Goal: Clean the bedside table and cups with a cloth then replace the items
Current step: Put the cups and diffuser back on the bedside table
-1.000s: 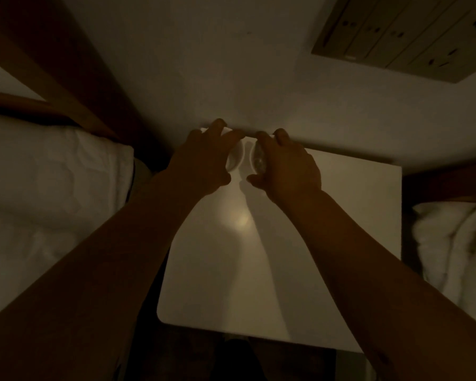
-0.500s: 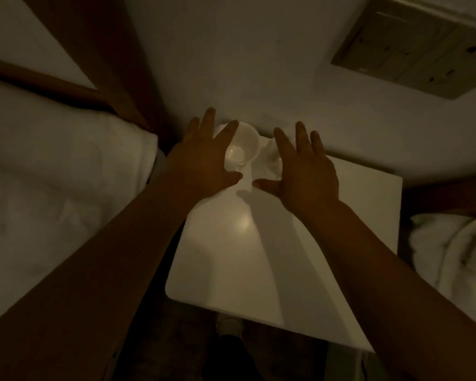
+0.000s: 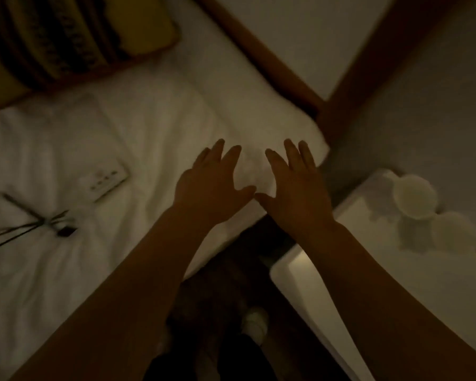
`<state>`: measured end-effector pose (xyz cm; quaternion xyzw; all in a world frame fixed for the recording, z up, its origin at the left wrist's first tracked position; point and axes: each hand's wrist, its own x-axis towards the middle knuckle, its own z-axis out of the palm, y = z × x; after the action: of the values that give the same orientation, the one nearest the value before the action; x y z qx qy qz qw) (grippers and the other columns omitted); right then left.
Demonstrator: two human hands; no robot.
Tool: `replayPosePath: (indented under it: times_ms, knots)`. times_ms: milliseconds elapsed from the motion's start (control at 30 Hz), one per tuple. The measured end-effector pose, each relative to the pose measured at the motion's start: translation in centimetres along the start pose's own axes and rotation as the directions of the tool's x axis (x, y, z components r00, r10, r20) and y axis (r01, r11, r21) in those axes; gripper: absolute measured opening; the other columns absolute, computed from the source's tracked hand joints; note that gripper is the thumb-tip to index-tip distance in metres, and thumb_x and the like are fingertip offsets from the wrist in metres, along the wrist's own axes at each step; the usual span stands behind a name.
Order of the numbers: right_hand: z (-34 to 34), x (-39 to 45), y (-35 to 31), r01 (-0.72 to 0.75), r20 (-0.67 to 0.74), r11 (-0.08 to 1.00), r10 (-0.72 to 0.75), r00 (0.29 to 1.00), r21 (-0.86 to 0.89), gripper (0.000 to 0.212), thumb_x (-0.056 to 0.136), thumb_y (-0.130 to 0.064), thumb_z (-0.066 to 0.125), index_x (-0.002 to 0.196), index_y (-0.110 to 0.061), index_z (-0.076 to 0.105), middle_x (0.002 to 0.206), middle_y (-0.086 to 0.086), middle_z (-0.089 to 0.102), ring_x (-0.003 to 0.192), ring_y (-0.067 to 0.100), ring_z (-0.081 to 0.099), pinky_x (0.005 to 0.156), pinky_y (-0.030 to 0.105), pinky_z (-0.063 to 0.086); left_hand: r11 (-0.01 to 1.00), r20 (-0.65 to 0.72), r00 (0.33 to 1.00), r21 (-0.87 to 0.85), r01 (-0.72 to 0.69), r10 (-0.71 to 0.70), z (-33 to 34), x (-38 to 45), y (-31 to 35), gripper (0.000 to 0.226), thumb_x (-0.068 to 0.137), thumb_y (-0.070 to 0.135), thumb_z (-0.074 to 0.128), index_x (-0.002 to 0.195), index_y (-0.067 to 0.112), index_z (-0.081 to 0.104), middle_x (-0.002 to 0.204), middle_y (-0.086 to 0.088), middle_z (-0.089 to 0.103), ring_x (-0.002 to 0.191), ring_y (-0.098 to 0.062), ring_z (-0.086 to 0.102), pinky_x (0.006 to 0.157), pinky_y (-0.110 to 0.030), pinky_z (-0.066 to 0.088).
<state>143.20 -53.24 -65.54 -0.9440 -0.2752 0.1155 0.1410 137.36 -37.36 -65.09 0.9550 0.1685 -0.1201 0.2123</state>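
The room is dim. Two white cups stand side by side at the back of the white bedside table (image 3: 382, 292) on the right: one cup (image 3: 414, 196) nearer the wall, the other cup (image 3: 454, 233) to its right. My left hand (image 3: 212, 188) and my right hand (image 3: 297, 188) hover with straight, spread fingers over the corner of the white bed (image 3: 149, 138), left of the table. Neither hand holds anything. A white remote (image 3: 103, 181) and a dark cable with a plug (image 3: 39, 226) lie on the bed at the left.
A yellow and dark striped cushion (image 3: 66, 37) lies at the head of the bed. A wooden headboard rail (image 3: 259, 56) runs along the wall. Dark floor and a white-socked foot (image 3: 254, 323) show in the gap between bed and table.
Both hands let go of the two cups on the table and swung left over the bed. The view turned left, so the table now sits at the right edge.
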Motion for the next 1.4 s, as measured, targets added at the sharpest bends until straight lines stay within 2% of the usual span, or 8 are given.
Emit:
replayPosePath:
  times_ms: [300,500,633,800,1000,1067,1300,1400]
  knots:
    - [7.4,2.5,-15.3,0.311,0.198,0.951,-0.304,0.932,-0.001,0.081,0.084,-0.042,0.067,0.149,-0.023,0.023,0.160,0.009,0.013,0.147,0.027,0.005,0.112,0.046,0.026,0.924,-0.088,0.921,-0.085,0.374,-0.381,-1.0,-10.0,-14.7,0.085,0.079,0.068,0.051,0.148,0.034,0.015,0.159,0.000,0.017,0.142,-0.026,0.024,0.103,-0.051,0.037]
    - [11.4,3.1,-23.9,0.466,0.309,0.884,-0.437,0.845,-0.026,0.079,0.084,-0.043,0.066,0.148,-0.023,0.024,0.159,0.008,0.016,0.146,0.027,0.009,0.111,0.046,0.028,0.793,-0.127,0.787,-0.203,0.575,-0.604,-0.5,-16.7,-22.5,0.069,0.078,0.063,0.056,0.134,0.028,0.041,0.138,0.002,0.046,0.119,-0.022,0.051,0.086,-0.043,0.051]
    - [13.4,5.3,-26.9,0.530,0.352,0.846,-0.480,0.803,-0.055,0.077,0.086,-0.043,0.063,0.149,-0.023,0.024,0.160,0.007,0.014,0.145,0.027,0.012,0.111,0.045,0.027,0.704,-0.131,0.696,-0.240,0.668,-0.706,-0.4,-17.6,-26.3,0.060,0.078,0.059,0.062,0.122,0.021,0.047,0.124,-0.002,0.053,0.107,-0.024,0.054,0.079,-0.041,0.047]
    - [14.7,8.7,-28.2,0.535,0.370,0.833,-0.457,0.809,-0.141,0.078,0.086,-0.036,0.065,0.150,-0.022,0.021,0.159,0.010,0.015,0.145,0.030,0.012,0.109,0.050,0.029,0.733,-0.184,0.719,-0.317,0.602,-0.670,-0.1,-15.6,-29.5,0.082,0.076,0.056,0.068,0.139,0.015,0.035,0.138,-0.009,0.045,0.124,-0.031,0.043,0.095,-0.045,0.042]
    - [16.6,11.4,-28.8,0.488,0.448,0.845,-0.358,0.819,-0.217,0.082,0.089,-0.037,0.060,0.151,-0.030,0.008,0.161,0.002,0.005,0.146,0.026,0.001,0.110,0.058,0.025,0.753,-0.156,0.825,-0.525,0.397,-0.544,0.5,-12.4,-32.1,0.056,0.080,0.044,0.068,0.131,0.026,0.054,0.129,0.001,0.057,0.122,-0.022,0.048,0.099,-0.043,0.046]
    - [17.0,11.5,-29.0,0.504,0.476,0.838,-0.363,0.801,-0.210,0.082,0.089,-0.042,0.058,0.152,-0.030,0.008,0.161,0.001,0.005,0.147,0.026,0.000,0.109,0.058,0.027,0.723,-0.160,0.816,-0.577,0.379,-0.555,0.7,-12.2,-32.6,0.049,0.079,0.042,0.069,0.124,0.028,0.058,0.122,0.003,0.061,0.117,-0.021,0.053,0.094,-0.043,0.048]
    - [16.2,12.2,-29.0,0.545,0.507,0.807,-0.380,0.774,-0.228,0.096,0.065,-0.063,0.073,0.143,-0.026,0.031,0.137,0.009,0.035,0.126,0.031,0.030,0.090,0.048,0.043,0.722,-0.256,0.821,-0.646,0.248,-0.511,0.7,-11.9,-33.3,0.038,0.078,0.043,0.065,0.111,0.024,0.064,0.110,0.003,0.066,0.102,-0.019,0.062,0.088,-0.044,0.052]
    - [15.5,11.8,-28.8,0.539,0.526,0.818,-0.374,0.764,-0.202,0.084,0.067,-0.067,0.070,0.136,-0.029,0.042,0.130,0.007,0.041,0.120,0.028,0.038,0.084,0.042,0.044,0.750,-0.311,0.830,-0.636,0.181,-0.464,0.2,-12.3,-33.0,0.027,0.082,0.029,0.069,0.108,0.024,0.063,0.106,0.005,0.065,0.098,-0.019,0.062,0.085,-0.043,0.053]
